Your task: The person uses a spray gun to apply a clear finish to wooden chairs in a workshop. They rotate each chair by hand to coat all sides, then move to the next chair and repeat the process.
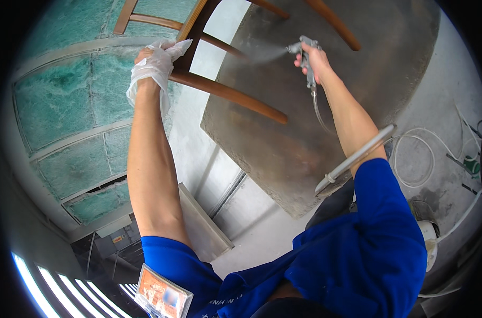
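My left hand (152,62), wrapped in a thin white covering, is closed on the frame of a brown wooden chair (227,96). The chair is tilted, its legs pointing out to the right, and part of it runs past the upper edge. In my right hand (319,62) is a silver spray gun (304,46), aimed left at the chair. A pale mist (266,53) leaves its nozzle and reaches one of the chair's bars. From the bottom of the gun's handle hangs a thin clear hose (319,109).
Green filter panels (55,100) in pale frames line the left side. Below the chair lies a large stained brown sheet (262,143). A grey bar (352,161) crosses near my right elbow. Coiled pale hose (413,183) lies at the right. A flat panel (204,228) stands below my left forearm.
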### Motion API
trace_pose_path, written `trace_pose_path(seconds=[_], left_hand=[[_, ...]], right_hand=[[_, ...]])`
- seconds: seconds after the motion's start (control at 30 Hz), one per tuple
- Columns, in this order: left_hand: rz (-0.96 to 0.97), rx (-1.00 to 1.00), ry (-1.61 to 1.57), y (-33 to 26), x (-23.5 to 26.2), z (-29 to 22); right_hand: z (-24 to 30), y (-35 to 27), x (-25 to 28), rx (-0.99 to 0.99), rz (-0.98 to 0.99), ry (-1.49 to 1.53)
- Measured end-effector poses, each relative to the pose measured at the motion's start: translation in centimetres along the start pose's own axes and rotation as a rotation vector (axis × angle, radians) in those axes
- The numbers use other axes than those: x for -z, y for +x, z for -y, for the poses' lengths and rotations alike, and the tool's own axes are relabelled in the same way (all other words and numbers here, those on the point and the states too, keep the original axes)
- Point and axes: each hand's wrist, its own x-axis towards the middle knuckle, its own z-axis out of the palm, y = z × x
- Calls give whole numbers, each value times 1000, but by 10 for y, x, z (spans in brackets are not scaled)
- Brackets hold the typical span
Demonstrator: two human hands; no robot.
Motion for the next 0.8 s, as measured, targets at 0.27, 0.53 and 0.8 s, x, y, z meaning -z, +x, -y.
trace_pose_path(seconds=[0.27,0.53,0.8], left_hand=[[6,58,20,20,1,6],[42,126,56,14,6,-4],[50,102,-189,-7,-2,-8]], right_hand=[[-60,-79,-10,322,395,327],[-84,-99,-26,276,148,119],[-56,-187,132,180,117,-85]])
